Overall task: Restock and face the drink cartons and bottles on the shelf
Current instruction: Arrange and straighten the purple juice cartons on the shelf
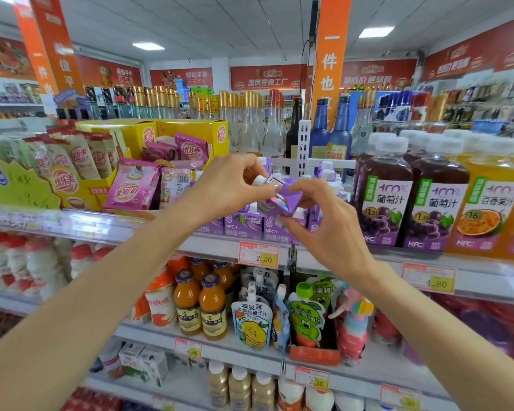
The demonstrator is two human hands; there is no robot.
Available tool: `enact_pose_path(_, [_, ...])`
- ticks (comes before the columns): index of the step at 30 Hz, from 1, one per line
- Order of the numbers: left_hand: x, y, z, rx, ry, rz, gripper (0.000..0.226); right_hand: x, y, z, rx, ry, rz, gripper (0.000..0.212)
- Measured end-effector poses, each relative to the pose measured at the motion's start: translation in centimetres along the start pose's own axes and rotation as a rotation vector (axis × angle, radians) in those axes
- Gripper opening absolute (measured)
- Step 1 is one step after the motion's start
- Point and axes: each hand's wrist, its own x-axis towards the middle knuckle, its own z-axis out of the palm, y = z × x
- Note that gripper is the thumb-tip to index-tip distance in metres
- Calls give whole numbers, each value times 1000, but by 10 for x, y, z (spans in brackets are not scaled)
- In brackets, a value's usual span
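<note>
One purple carton [284, 200] is sitting between the two hands. It is being held in the air in front of the upper shelf [208, 244], just above a row of matching purple cartons [275, 229]. Two labelled fronts of that row are showing below the hands, and the rest are hidden behind them. Right of the row, two dark grape juice bottles [383, 200] are standing in front, with more caps behind. Beside them are two orange passion fruit bottles [490, 209], the second cut by the frame edge. On the shelf below, four small orange juice bottles [187, 304] are standing two in front and two behind, next to spouted pouches [251, 321]. Five red-and-yellow price tags [258, 255] are showing clearly along the shelf edges.

The left hand [229, 185] is curling in, thumb and fingertips pinching the carton's upper end close to its white cap [260, 180]. The right hand [328, 232] is gripping the lower right end, fingers bent round the folded corner.

The carton is lying tilted, cap end up and to the left. Its folded purple flap is facing the camera, and a pale printed panel is showing on one side.
</note>
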Motion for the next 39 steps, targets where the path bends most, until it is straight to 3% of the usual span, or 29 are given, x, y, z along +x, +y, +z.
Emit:
enact_pose_path(8, [2, -7, -2, -63, 63, 94, 19, -1, -2, -3, -23, 10, -45, 23])
enact_pose_path(11, [2, -12, -5, -192, 44, 81, 29, 1, -9, -8, 194, 7, 215, 26])
enact_pose_path(14, [-2, -19, -6, -298, -44, 119, 53, 12, -15, -15, 510, 38, 509, 25])
enact_pose_path(17, [-11, -29, -1, -209, -46, 233, 55, 23, -17, -22, 769, 112, 681, 24])
enact_pose_path(20, [-14, -31, 4, -71, 96, 369, 56, 29, -17, -25, 960, 64, 767, 24])
enact_pose_path(23, [-14, -28, 1, -33, 211, 453, 52, 32, -16, -25, 1042, -13, 828, 26])
enact_pose_path(31, [-14, -31, -9, -151, 159, 387, 12, 35, -13, -28, 1018, -171, 901, 45])
enact_pose_path(33, [-14, -31, -7, -171, 152, 354, 19, 35, -14, -29, 1012, -188, 911, 51])
enact_pose_path(35, [-18, -27, -1, -81, 144, 319, 45, 36, -15, -29, 1020, -191, 921, 56])
enact_pose_path(37, [-21, -22, 8, 99, 179, 349, 75, 36, -16, -28, 1016, -198, 920, 52])
enact_pose_path(39, [-23, -19, 16, 205, 262, 394, 78, 36, -17, -27, 994, -212, 905, 40])
